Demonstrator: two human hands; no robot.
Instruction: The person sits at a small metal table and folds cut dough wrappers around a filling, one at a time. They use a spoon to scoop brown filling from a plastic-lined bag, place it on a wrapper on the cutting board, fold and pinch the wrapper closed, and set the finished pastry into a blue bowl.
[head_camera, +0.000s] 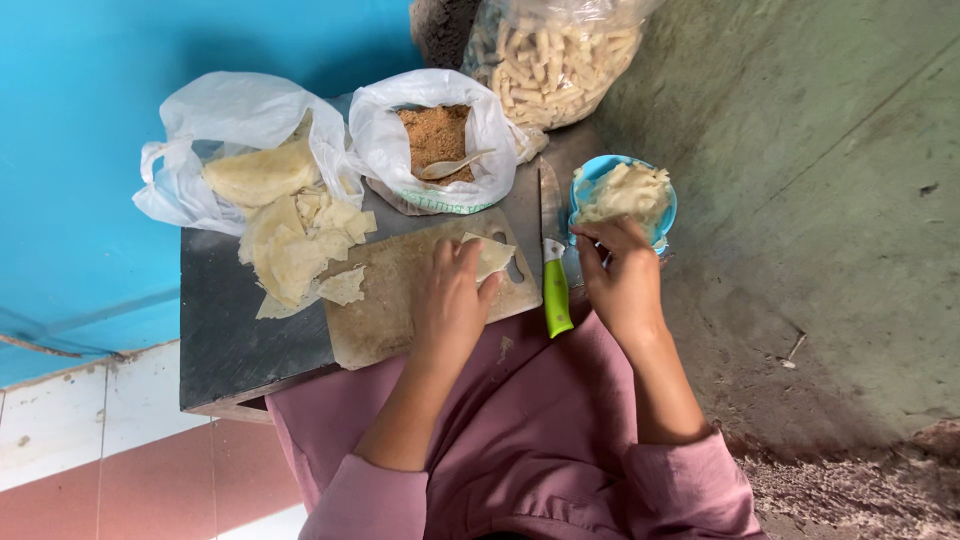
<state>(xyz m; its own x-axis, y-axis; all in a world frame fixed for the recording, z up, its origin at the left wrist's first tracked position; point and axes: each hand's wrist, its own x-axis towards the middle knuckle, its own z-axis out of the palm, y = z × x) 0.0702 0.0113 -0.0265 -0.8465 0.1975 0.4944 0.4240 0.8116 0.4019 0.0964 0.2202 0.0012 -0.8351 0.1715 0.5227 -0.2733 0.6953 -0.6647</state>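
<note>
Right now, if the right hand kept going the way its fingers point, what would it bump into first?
The right hand points up toward the blue bowl of pale filling. Its fingertips already seem to be at the bowl's near rim, so the bowl would probably come first, though depth is hard to judge.

3 plastic bags stand behind the board: white bag of wrappers (215, 130), white bag of crumbs (400, 130), clear bag of sticks (550, 50).

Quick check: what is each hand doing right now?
Left hand: open, flat on a pale wrapper piece.
Right hand: fingers curled at the blue bowl; grip cannot be told.
</note>
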